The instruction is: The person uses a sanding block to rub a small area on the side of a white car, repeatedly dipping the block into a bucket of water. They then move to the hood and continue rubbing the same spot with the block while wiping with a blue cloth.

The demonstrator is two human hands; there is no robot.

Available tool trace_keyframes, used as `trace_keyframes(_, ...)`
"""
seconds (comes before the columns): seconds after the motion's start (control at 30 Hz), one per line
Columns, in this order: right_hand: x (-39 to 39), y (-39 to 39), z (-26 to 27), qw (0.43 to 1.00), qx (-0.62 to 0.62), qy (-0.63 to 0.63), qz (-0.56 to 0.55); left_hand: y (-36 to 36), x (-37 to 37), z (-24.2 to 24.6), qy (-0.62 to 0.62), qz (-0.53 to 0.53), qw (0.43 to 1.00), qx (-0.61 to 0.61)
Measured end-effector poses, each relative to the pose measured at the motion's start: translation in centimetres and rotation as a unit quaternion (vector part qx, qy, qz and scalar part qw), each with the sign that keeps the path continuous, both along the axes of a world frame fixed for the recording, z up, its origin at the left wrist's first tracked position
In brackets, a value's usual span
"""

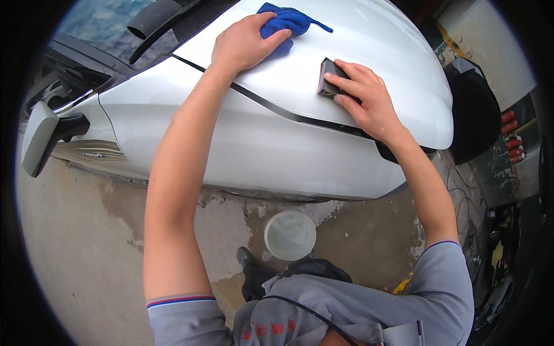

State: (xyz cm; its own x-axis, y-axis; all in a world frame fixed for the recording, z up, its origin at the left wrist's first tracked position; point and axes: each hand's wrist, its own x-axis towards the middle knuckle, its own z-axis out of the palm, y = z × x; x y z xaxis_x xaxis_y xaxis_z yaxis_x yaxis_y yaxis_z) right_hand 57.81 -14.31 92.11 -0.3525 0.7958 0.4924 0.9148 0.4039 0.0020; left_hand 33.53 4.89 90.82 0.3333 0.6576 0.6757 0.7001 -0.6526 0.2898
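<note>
My left hand [244, 42] rests near the top of the white car hood [298, 86], its thumb and fingers on a bunched blue cloth [288, 21]. A strap-like end of the cloth trails to the right. Lower and to the right, my right hand [365, 93] grips a dark rectangular block [332, 78] with a reddish edge, pressed against the hood near its side edge. Whether the block's underside carries an abrasive sheet is hidden.
A round bucket of cloudy water [290, 235] stands on the wet concrete floor [363, 233] by my feet. The side mirror [39, 138] juts out at the left, beside the front fender [268, 147]. Red cylindrical objects [513, 129] and cables lie at the right.
</note>
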Motion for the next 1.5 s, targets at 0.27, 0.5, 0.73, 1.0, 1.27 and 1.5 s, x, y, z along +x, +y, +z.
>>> trace_keyframes(0.27,-0.2,1.2,0.5,0.999,-0.006,0.022,0.024,-0.3,-0.1,0.0,-0.001,0.005,0.999,-0.033)
trace_keyframes(0.5,0.5,0.9,0.8,0.997,-0.007,0.06,0.057,-0.2,0.0,-0.1,-0.003,0.003,1.0,-0.019)
trace_keyframes(0.73,1.7,-2.2,0.1,0.999,-0.023,-0.012,-0.025,-0.4,-0.2,-0.1,-0.002,0.013,1.0,-0.011)
trace_keyframes(1.0,3.0,-2.6,-0.1,0.997,-0.039,0.019,-0.058,-0.5,-0.1,0.0,-0.001,0.014,0.999,-0.038)
trace_keyframes(1.27,3.6,-1.8,0.4,0.997,-0.033,0.061,-0.027,0.5,-0.5,-0.4,-0.012,-0.041,0.998,-0.043)
trace_keyframes(1.5,4.7,-1.4,0.5,0.998,-0.005,0.062,-0.006,-1.0,6.0,2.3,0.011,-0.073,0.993,-0.088)
